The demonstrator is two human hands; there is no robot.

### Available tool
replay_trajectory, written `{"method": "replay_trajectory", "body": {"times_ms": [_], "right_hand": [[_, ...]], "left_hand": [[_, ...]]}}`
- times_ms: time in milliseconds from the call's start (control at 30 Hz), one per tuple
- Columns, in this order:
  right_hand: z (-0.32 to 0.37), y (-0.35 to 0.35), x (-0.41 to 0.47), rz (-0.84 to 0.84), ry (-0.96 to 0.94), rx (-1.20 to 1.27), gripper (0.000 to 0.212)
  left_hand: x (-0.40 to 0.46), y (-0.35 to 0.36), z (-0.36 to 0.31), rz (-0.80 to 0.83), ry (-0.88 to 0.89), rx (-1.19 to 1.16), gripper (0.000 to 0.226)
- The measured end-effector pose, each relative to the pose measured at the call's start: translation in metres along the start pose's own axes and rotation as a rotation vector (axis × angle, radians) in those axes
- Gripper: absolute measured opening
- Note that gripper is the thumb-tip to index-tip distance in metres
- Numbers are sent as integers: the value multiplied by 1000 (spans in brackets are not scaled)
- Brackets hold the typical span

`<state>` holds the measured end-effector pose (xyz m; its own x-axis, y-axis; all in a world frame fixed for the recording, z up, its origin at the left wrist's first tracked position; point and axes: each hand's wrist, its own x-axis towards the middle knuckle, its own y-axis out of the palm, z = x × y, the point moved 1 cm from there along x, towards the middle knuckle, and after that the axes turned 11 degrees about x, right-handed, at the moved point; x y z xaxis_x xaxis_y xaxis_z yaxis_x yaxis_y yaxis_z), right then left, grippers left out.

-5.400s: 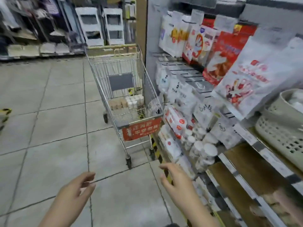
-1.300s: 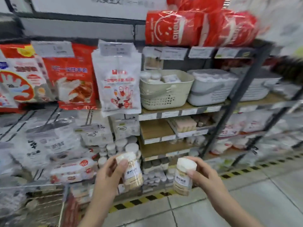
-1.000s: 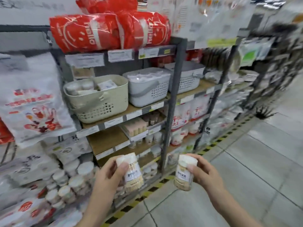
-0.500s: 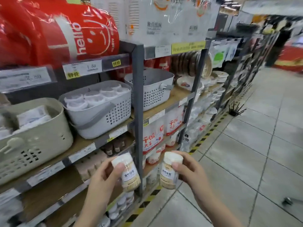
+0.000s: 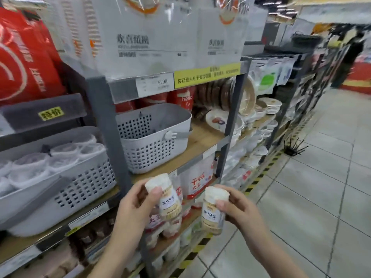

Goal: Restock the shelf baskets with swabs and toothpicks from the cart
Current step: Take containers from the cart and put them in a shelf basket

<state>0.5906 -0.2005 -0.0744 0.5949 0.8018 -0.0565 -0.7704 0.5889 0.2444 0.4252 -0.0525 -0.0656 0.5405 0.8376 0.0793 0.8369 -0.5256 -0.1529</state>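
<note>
The left hand (image 5: 133, 205) grips a small clear plastic toothpick jar with a white cap (image 5: 165, 195), thumb over the cap and fingers curled behind it. The right hand (image 5: 239, 212) grips a second clear toothpick jar (image 5: 213, 211) the same way, thumb on its front. Both jars are upright, near each other but apart, in front of the shelf edge. Above them the grey perforated plastic basket (image 5: 154, 137) stands on the wooden shelf board (image 5: 202, 141), and seems empty, though blur hides its bottom. At left, a second grey basket (image 5: 60, 189) holds white round packs. The tiled aisle floor (image 5: 311, 197) lies open at right.

"hello" on red pack (image 5: 184, 98)
</note>
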Motion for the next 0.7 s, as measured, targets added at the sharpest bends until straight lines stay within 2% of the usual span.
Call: {"method": "replay_trajectory", "body": {"times_ms": [133,233,333,433,567,700], "right_hand": [[17,-41,58,49,29,9,57],[33,-60,98,132,66,-12,47],[46,-74,133,219,83,-11,42],[60,-73,164,299,51,-24,48],[76,-61,202,365,-1,-14,31],[88,-36,242,418,-31,11,33]], "left_hand": [[29,32,-7,-133,-29,-6,24],[47,50,-11,-277,-87,-45,11],[59,66,-19,-391,-112,-36,10],[71,71,-28,-479,-84,-19,16],[94,66,-37,-600,-58,-1,16],[126,49,-43,-673,-40,-24,23]]}}
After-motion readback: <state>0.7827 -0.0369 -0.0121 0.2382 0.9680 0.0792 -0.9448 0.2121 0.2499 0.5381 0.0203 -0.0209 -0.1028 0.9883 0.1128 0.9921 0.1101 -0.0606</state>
